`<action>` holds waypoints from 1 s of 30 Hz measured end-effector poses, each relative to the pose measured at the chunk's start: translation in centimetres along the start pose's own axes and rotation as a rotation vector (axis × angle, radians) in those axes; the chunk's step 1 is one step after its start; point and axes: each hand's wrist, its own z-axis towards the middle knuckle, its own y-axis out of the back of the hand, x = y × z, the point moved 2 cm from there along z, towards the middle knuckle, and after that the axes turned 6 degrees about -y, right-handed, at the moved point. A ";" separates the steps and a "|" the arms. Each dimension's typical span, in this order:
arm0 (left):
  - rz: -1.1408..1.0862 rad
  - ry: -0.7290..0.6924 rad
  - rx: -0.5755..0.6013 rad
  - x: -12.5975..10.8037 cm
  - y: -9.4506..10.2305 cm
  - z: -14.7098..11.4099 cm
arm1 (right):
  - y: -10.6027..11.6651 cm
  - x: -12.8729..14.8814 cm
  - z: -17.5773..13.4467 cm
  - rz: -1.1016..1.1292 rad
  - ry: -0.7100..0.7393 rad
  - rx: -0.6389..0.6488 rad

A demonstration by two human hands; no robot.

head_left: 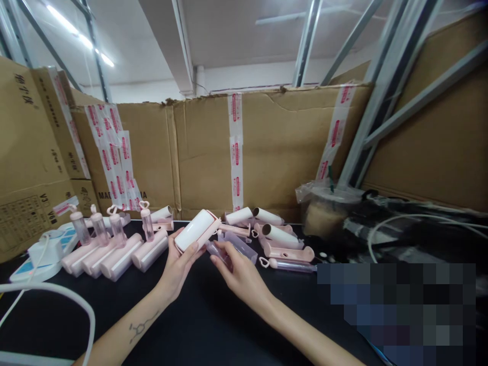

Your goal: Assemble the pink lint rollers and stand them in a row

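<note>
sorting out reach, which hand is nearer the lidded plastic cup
Right: the right hand is to the left of the lidded plastic cup; the left hand is farther left.

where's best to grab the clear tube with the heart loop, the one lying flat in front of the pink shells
Probably the middle of the clear tube, pinched from above and the near side. It is slim and lies lengthwise across the view, while a pink shell sits close along its far side.
</note>
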 end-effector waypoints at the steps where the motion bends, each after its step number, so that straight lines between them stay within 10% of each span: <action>1: 0.002 0.007 0.017 0.0 0.1 0.0 | 0.1 0.0 0.0 -0.040 0.035 -0.010; 13: 0.169 0.068 -0.004 0.9 0.8 0.0 | 0.5 0.0 0.1 -0.109 0.046 0.007; 22: 0.205 0.112 0.073 0.2 0.2 -0.2 | 0.7 -0.6 0.9 0.503 -0.261 0.411; 30: 0.147 0.183 0.034 0.5 0.3 -0.5 | 0.4 -0.8 0.8 0.674 -0.361 0.498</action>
